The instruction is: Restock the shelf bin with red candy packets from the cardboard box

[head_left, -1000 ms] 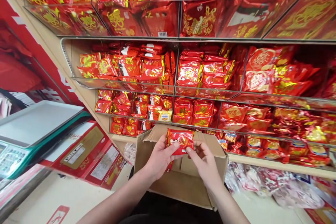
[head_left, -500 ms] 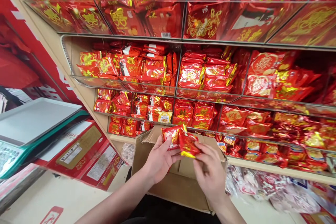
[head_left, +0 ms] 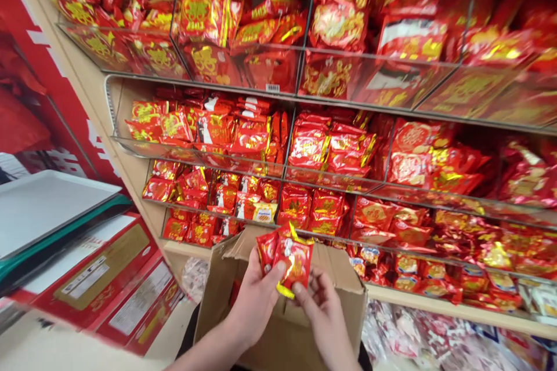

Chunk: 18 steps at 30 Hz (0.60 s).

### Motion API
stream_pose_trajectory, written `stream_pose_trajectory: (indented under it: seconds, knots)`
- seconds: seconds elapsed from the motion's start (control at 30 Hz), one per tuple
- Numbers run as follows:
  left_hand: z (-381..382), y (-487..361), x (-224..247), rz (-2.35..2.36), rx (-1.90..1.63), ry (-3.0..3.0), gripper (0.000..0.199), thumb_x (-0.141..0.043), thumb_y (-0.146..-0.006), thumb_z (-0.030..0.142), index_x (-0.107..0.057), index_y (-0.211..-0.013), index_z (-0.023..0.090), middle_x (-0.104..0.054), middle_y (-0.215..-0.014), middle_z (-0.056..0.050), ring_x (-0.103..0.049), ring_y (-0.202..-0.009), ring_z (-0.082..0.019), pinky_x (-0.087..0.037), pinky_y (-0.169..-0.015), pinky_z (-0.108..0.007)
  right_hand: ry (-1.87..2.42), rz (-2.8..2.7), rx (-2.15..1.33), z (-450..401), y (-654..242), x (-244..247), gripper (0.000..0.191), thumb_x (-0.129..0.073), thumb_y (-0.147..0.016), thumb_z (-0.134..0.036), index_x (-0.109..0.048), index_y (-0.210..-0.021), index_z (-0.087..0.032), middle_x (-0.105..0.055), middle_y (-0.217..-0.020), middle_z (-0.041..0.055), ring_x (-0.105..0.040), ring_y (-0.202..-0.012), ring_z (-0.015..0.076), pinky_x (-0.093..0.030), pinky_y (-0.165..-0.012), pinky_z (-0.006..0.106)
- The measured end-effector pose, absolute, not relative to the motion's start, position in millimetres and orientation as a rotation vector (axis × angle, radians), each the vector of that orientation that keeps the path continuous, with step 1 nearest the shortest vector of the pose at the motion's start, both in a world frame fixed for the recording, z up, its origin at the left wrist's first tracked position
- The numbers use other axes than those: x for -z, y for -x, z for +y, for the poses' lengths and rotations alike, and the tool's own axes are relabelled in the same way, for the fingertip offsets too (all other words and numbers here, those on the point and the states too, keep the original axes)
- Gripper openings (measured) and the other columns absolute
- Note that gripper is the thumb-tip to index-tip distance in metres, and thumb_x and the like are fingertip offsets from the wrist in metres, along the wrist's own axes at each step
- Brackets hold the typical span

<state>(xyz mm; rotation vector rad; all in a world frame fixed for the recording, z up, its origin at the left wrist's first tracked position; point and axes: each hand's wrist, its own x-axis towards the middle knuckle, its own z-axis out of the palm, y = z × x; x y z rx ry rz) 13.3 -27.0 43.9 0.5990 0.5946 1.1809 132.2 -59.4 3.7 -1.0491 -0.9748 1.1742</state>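
While L hand [head_left: 255, 301] holds pkts [head_left: 296, 259], R hand [head_left: 321, 304] touches.

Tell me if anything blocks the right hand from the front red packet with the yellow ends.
Nothing visible does: the right hand's thumb is at the lower edge of the front red packet. The left hand grips its left side, and the other red packet sits behind it.

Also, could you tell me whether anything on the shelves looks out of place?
A pale packet low down, beyond the cardboard box, may be misplaced: the packets around it are mostly red.
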Motion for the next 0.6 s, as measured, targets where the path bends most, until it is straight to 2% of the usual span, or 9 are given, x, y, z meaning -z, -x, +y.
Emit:
stream_pose_trajectory:
  seconds: [0.1, 0.2, 0.27, 0.33, 0.4, 0.47, 0.5, 0.6]
  knots:
    - [-28, -9, -44, 0.69, -1.186, -0.623, 0.045, -0.068, -0.072, 0.023, -0.044, -0.11, 0.025, -0.064, -0.105, -0.003, -0.061, -0.097, -0.018, -0.05, -0.081, -0.028, 1.06, -0.957, -1.175, -55, -134, 2, 0.037, -0.062, -0.073, -0.043, -0.053, -0.099, -0.019, -0.066, -0.087, 0.0062, -0.062, -0.075, 0.0174, -0.051, -0.06, 0.028]
    - [-26, -5, -44, 0.693, -1.192, -0.578, 0.051, -0.073, -0.067, 0.021, -0.045, -0.11, 0.025, -0.065, -0.104, -0.004, -0.061, -0.1, -0.02, -0.05, -0.085, -0.031, 1.166, -0.964, -0.997, -51, -137, 8, 0.041, -0.06, -0.073, -0.047, -0.053, -0.102, -0.02, -0.067, -0.085, 0.0064, -0.061, -0.069, 0.0175, -0.05, -0.057, 0.028]
    - [-24, -5, -41, 0.697, -1.205, -0.528, 0.054, -0.075, -0.064, 0.02, -0.045, -0.109, 0.026, -0.065, -0.103, -0.003, -0.061, -0.1, -0.02, -0.05, -0.086, -0.031, 1.292, -1.018, -0.742, -49, -135, 13, 0.036, -0.054, -0.076, -0.047, -0.055, -0.1, -0.021, -0.065, -0.094, 0.0093, -0.062, -0.078, 0.0208, -0.051, -0.062, 0.031]
    - [-22, -9, -35, 0.738, -1.257, -0.492, 0.057, -0.077, -0.06, 0.021, -0.046, -0.107, 0.026, -0.066, -0.098, -0.002, -0.063, -0.096, -0.02, -0.052, -0.081, -0.029, 1.382, -1.134, -0.446, -47, -130, 19, 0.034, -0.05, -0.079, -0.047, -0.058, -0.099, -0.021, -0.06, -0.107, 0.0123, -0.059, -0.095, 0.0253, -0.051, -0.074, 0.037]
    - [-20, -14, -28, 0.804, -1.311, -0.489, 0.058, -0.079, -0.058, 0.023, -0.046, -0.106, 0.025, -0.067, -0.091, -0.001, -0.066, -0.086, -0.019, -0.055, -0.071, -0.025, 1.394, -1.293, -0.211, -44, -123, 25, 0.043, -0.053, -0.075, -0.05, -0.057, -0.107, -0.021, -0.055, -0.118, 0.0147, -0.053, -0.108, 0.0305, -0.048, -0.085, 0.043]
    - [-19, -18, -23, 0.863, -1.348, -0.524, 0.06, -0.079, -0.056, 0.024, -0.048, -0.107, 0.025, -0.068, -0.087, -0.001, -0.067, -0.08, -0.018, -0.054, -0.063, -0.022, 1.387, -1.419, -0.063, -40, -118, 33, 0.06, -0.06, -0.07, -0.05, -0.049, -0.12, -0.018, -0.052, -0.123, 0.0173, -0.049, -0.114, 0.0346, -0.046, -0.088, 0.047]
    - [-20, -20, -22, 0.876, -1.362, -0.543, 0.061, -0.08, -0.055, 0.024, -0.049, -0.107, 0.026, -0.068, -0.09, -0.001, -0.067, -0.081, -0.017, -0.054, -0.064, -0.021, 1.392, -1.457, -0.014, -38, -117, 37, 0.064, -0.061, -0.07, -0.047, -0.045, -0.124, -0.016, -0.051, -0.124, 0.0182, -0.048, -0.115, 0.035, -0.046, -0.089, 0.047]
    - [-23, -21, -24, 0.788, -1.378, -0.557, 0.064, -0.081, -0.054, 0.028, -0.049, -0.109, 0.027, -0.068, -0.1, -0.001, -0.065, -0.092, -0.019, -0.052, -0.08, -0.024, 1.448, -1.5, 0.042, -32, -121, 45, 0.049, -0.047, -0.082, -0.029, -0.039, -0.129, -0.016, -0.055, -0.124, 0.0154, -0.055, -0.11, 0.0275, -0.051, -0.086, 0.037]
